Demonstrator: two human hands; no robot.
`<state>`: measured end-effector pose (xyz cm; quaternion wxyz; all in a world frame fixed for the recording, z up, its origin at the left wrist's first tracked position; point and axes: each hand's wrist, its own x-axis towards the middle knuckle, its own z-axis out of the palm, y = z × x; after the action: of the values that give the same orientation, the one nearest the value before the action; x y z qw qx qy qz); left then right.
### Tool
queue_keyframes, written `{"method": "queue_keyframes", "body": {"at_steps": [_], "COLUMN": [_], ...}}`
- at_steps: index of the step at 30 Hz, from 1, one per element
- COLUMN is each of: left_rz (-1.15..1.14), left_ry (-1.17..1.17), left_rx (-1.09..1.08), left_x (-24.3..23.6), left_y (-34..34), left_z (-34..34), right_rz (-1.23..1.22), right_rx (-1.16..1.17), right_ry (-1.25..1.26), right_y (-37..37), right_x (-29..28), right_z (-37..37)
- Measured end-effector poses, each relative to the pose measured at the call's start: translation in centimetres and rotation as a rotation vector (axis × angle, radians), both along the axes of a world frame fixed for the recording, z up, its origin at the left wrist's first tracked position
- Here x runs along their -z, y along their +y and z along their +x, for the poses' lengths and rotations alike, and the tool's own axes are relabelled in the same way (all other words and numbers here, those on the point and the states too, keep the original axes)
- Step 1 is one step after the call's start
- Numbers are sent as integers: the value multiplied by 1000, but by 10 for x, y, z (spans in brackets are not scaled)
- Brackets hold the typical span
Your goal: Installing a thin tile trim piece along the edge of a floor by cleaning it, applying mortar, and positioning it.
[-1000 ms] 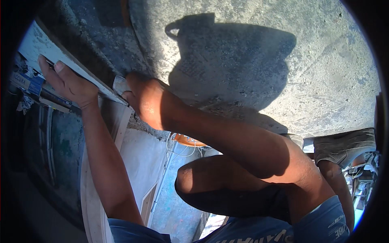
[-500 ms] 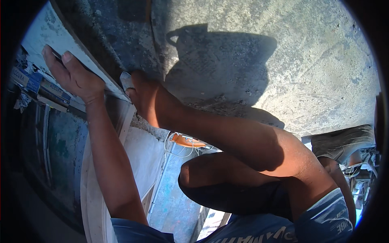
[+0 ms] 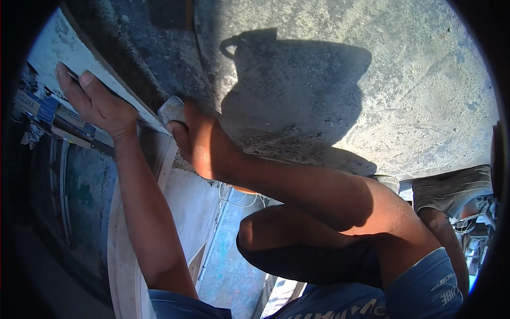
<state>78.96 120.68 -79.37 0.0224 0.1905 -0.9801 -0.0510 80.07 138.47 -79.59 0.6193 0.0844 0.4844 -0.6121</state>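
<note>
My left hand (image 3: pixel 101 103) rests on a white, worn board (image 3: pixel 69 45), fingers stretched out and thumb apart. The board's long edge runs from the upper left down toward my right hand (image 3: pixel 199 135). The fingers of that hand are closed on a flat, greyish-white piece (image 3: pixel 172 110) with a rounded end. Its end sticks out past my thumb beside the board's edge and close to the board's lower corner. My palm hides the rest of the piece, and I cannot tell whether it touches the board.
A rough concrete floor (image 3: pixel 419 90) with a dark shadow lies beyond my right arm. A white curved frame (image 3: pixel 125 260) stands beside my left forearm. Blue-labelled boxes (image 3: pixel 53 111) are at far left. Thin white cables (image 3: pixel 241 198) hang below my right arm. A dark shoe (image 3: pixel 451 189) is at right.
My right hand has drawn slightly down and to the right, and more of the greyish-white piece shows. My left hand has stayed on the board. The view has shifted a little.
</note>
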Motion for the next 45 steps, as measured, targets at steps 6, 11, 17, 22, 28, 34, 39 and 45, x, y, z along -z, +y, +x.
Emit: {"method": "queue_keyframes", "body": {"at_steps": [6,11,17,22,28,34,39,45], "left_rz": [135,145,153,128,117,61,64,127], "left_ry": [100,108,100,93,103,64,47,101], "left_rx": [-158,-153,-171,-157,-151,-3,-63,-140], "left_x": [1,1,2,0,0,3,1,1], "left_y": [6,5,3,5,5,-3,-5,7], "left_z": [-2,-3,0,-1,-3,4,3,-2], "right_rz": [-48,-68,-68,-26,-66,-135,-93,-20], "right_rx": [-141,-256,-165,-283,-240,-75,-87,-168], "right_ry": [6,200,187,126,188,168,287,242], "right_y": [-2,-7,-6,-11,-3,7,0,-7], "right_x": [4,18,22,15,17,23,20,4], "right_z": [-7,-4,-6,-10,-6,12,14,12]}}
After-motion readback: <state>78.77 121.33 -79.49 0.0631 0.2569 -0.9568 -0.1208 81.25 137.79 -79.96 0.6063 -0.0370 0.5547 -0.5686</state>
